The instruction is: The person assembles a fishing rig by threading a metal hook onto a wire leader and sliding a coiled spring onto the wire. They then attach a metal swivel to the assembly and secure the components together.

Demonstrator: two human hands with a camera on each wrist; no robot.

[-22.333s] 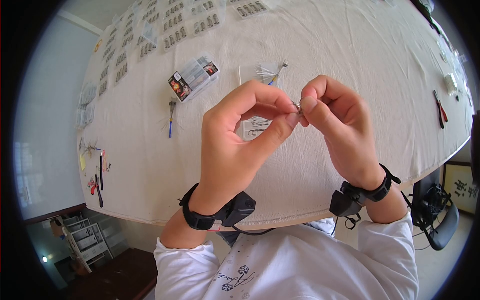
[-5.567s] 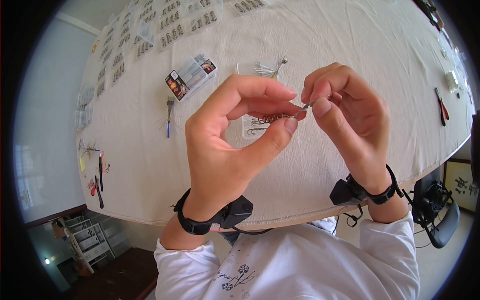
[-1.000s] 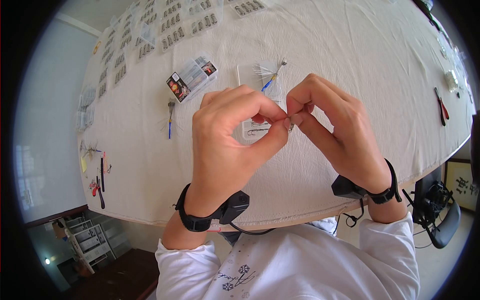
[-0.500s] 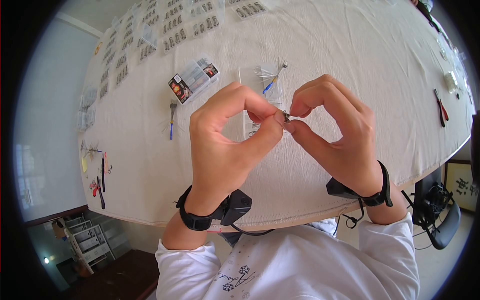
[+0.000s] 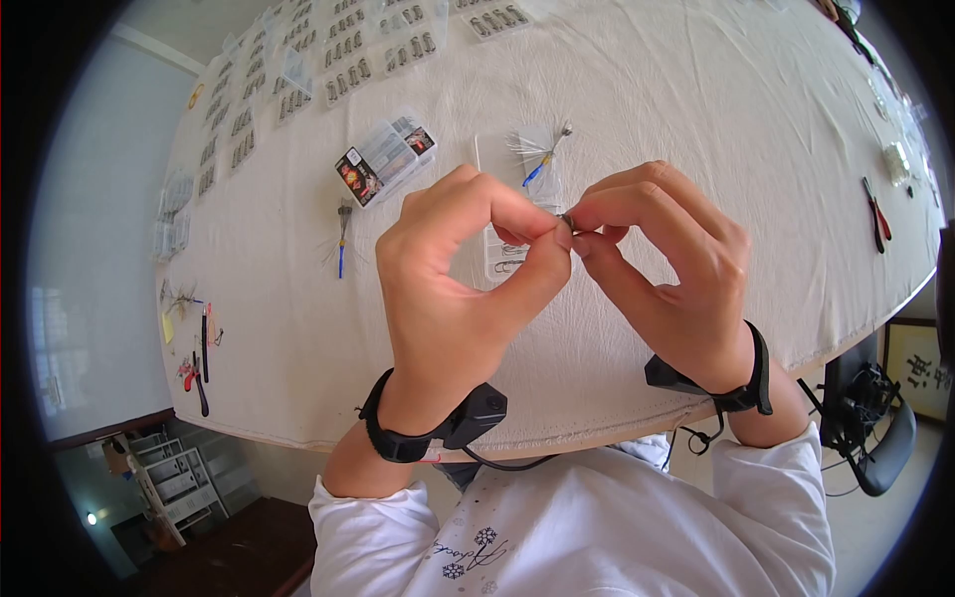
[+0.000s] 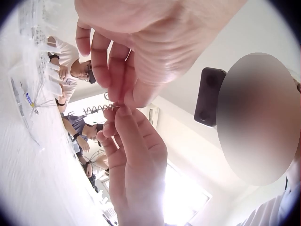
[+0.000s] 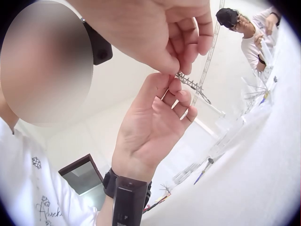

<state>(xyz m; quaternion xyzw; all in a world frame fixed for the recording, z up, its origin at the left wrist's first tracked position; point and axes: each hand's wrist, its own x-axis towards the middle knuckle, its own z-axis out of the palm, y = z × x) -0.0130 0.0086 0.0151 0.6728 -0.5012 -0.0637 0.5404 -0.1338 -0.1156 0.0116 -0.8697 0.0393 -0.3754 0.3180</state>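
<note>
A broad round bench (image 5: pixel 696 119) draped in creased white cloth was seen, and over it both hands were raised close together. Rows of small clear plastic packets (image 5: pixel 343 50) holding dark metal hooks were laid along its far edge. A clear plastic compartment box (image 5: pixel 386 155) with a printed label was set near the middle; its contents could not be made out. A flat transparent packet (image 5: pixel 512 199) carrying a feathered lure with a blue shank (image 5: pixel 540 152) was laid just beyond the hands. The left hand (image 5: pixel 468 289) and the right hand (image 5: pixel 667 269) were each closed in a fingertip pinch on a short coiled wire spring (image 7: pixel 190 83), thin and grey, held between them above the bench.
</note>
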